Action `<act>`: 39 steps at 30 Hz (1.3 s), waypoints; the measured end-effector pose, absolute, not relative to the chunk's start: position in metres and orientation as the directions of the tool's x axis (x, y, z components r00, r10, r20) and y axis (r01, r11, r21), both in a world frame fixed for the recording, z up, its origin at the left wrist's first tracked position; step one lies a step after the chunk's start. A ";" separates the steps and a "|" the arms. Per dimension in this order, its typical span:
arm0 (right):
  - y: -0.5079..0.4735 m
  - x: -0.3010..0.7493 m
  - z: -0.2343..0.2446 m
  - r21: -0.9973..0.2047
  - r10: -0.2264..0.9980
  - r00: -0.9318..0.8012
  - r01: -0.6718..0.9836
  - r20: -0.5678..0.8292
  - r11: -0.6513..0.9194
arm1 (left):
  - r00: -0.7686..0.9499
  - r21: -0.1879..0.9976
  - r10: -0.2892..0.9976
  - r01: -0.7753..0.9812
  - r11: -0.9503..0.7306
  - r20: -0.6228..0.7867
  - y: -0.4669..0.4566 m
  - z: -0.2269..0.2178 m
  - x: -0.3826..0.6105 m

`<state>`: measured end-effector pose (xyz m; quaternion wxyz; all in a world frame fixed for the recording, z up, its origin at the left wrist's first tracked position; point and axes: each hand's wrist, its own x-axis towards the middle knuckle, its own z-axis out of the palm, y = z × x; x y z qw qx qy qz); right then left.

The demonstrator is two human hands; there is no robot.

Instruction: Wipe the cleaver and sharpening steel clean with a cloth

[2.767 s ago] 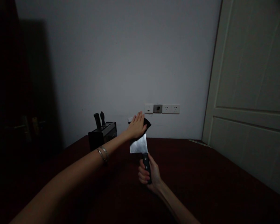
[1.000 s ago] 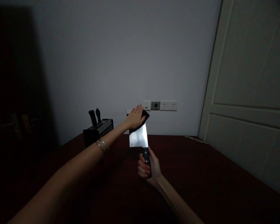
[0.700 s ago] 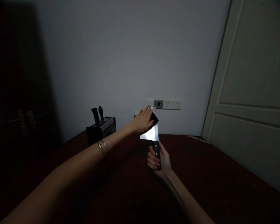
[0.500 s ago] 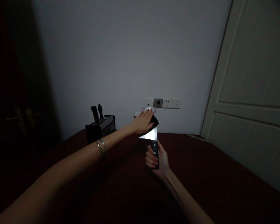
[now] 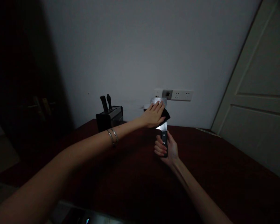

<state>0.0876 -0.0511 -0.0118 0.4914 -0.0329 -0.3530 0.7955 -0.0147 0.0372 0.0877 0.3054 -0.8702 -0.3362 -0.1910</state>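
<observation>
My right hand [image 5: 169,148] is closed around the black riveted handle [image 5: 164,143] of a cleaver, whose blade [image 5: 163,126] points up and away from me. Against the broad face of that blade my left hand [image 5: 155,114] presses a black cloth [image 5: 165,115], its fingers laid nearly straight over it. The blade's top end and a bright lower part show on either side of the cloth. To the left of the hands stands a black and grey knife block [image 5: 110,118]. Two dark handles [image 5: 106,103] stick up out of it.
A dark red tabletop [image 5: 135,168] lies under both arms and runs to a pale wall [image 5: 130,56]. Sockets and switches [image 5: 180,95] are mounted low on the wall behind the cleaver. A light panelled door [image 5: 259,124] is at the right. A lit screen [image 5: 87,220] shows at the bottom edge.
The whole scene has shifted right and slightly up as the camera turned. My left hand and the cloth have slid down the blade, toward the handle. The right hand keeps its grip.
</observation>
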 end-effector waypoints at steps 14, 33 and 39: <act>-0.054 0.076 -0.020 -0.628 0.793 -0.564 -0.709 0.230 -0.323 | 0.600 -0.288 0.559 0.786 -0.548 0.573 0.063 0.098 -0.013; -0.053 0.081 -0.015 -0.653 0.814 -0.543 -0.696 0.208 -0.298 | 0.651 -0.326 0.515 0.742 -0.585 0.558 0.041 0.079 -0.014; -0.051 0.087 -0.012 -0.628 0.837 -0.489 -0.738 0.247 -0.246 | 0.756 -0.421 0.440 0.642 -0.641 0.484 0.019 0.066 -0.013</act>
